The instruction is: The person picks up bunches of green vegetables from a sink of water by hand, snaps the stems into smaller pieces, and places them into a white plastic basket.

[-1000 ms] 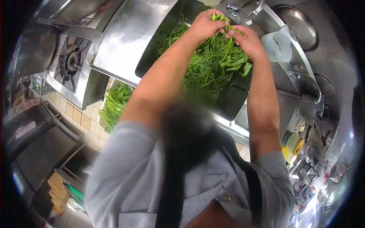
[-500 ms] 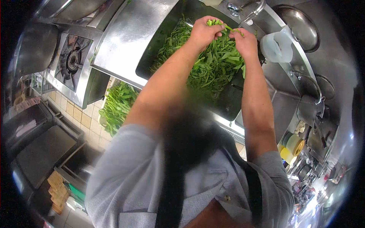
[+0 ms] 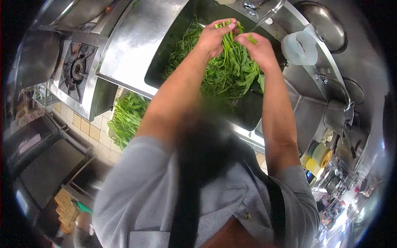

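My left hand (image 3: 215, 38) is closed around a bunch of leafy green stems (image 3: 230, 48) that look like water spinach. The stem ends stick up past the thumb, and the leaves hang down over the sink. Close beside the bunch, my right hand (image 3: 257, 48) is closed with a short piece of green stem (image 3: 251, 39) at its fingers. Below both hands, a large heap of loose greens (image 3: 215, 80) lies in the metal sink (image 3: 156, 66). Parts of the heap are hidden behind my forearms.
A faucet (image 3: 276, 7) reaches over the sink's far side, with a translucent plastic jug (image 3: 300, 47) to its right. More greens (image 3: 129, 118) fill a container on the floor at left. A gas burner (image 3: 78, 68) stands beyond the steel counter (image 3: 132, 45). Yellow-lidded containers (image 3: 320, 157) sit at right.
The bunch in my left hand now hangs more fully into view. My left hand has shifted slightly left and down, and my right hand has turned beside the stems.
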### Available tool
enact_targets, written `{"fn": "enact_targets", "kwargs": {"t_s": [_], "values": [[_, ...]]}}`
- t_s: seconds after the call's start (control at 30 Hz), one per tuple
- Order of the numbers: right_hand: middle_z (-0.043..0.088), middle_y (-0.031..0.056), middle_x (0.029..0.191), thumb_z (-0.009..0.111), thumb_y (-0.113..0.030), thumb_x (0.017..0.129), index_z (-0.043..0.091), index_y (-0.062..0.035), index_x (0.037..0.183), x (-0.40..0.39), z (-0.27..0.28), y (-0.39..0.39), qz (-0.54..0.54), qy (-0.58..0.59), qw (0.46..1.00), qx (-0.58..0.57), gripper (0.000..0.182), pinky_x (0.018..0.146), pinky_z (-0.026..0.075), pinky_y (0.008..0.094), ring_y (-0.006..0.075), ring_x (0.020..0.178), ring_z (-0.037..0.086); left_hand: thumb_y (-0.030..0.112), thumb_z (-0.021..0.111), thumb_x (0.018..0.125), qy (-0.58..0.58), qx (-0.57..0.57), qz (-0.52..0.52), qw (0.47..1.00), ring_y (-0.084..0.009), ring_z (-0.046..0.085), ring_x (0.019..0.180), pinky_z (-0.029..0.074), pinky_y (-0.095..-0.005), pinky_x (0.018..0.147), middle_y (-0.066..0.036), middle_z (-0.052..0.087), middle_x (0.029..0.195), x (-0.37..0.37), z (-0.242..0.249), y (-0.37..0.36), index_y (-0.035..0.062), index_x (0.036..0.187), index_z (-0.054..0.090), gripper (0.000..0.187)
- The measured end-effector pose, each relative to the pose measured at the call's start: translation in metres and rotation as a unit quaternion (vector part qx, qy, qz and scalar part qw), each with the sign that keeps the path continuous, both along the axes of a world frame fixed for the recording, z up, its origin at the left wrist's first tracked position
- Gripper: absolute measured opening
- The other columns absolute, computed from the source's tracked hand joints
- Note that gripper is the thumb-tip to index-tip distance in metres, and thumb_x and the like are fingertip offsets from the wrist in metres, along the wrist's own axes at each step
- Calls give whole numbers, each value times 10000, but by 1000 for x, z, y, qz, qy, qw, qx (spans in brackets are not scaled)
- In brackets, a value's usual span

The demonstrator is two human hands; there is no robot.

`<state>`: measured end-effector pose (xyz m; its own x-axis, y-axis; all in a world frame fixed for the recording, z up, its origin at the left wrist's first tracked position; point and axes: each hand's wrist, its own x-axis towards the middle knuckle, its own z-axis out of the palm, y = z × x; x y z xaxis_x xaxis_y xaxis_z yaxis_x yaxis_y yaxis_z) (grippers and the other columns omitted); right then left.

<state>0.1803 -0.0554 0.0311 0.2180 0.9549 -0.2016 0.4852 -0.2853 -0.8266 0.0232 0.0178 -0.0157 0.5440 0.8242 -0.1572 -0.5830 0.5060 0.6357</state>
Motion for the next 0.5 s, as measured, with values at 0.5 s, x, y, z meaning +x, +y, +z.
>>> {"fn": "enact_targets", "kwargs": {"t_s": [0.5], "values": [[662, 120, 821, 596, -281, 856, 680, -58, 978, 5, -5, 14, 66, -94, 993, 24, 268, 710, 477, 352, 222, 725, 616, 95, 600, 922, 129, 81, -70, 986, -239, 648, 916, 543, -393, 855, -124, 639, 1110, 2, 11, 9, -29, 1132, 556, 248]]}}
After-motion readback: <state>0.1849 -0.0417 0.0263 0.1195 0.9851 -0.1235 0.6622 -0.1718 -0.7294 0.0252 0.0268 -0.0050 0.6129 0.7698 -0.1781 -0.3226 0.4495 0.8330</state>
